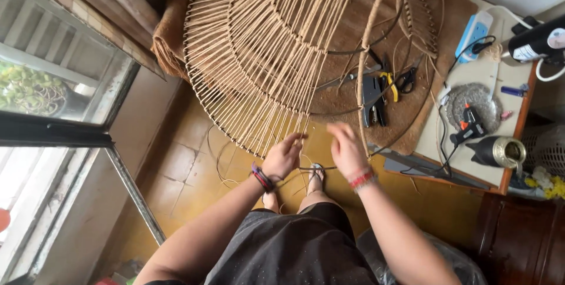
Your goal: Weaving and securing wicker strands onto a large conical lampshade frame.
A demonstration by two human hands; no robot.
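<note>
A large round frame woven with tan cord tilts over a low table and hangs past its edge toward me. My left hand, with dark bands on the wrist, pinches a cord strand at the frame's lower rim. My right hand, with red bands on the wrist, is raised just right of it, fingers curled and blurred beside a thick wrapped hoop. Whether it grips a strand I cannot tell. Loose cord trails on the floor below.
On the brown mat lie yellow-handled pliers, black scissors and a dark tool. A glue gun, blue power strip and dark flask sit on the table's right. A window is on the left; my sandalled foot rests on the yellow tiles.
</note>
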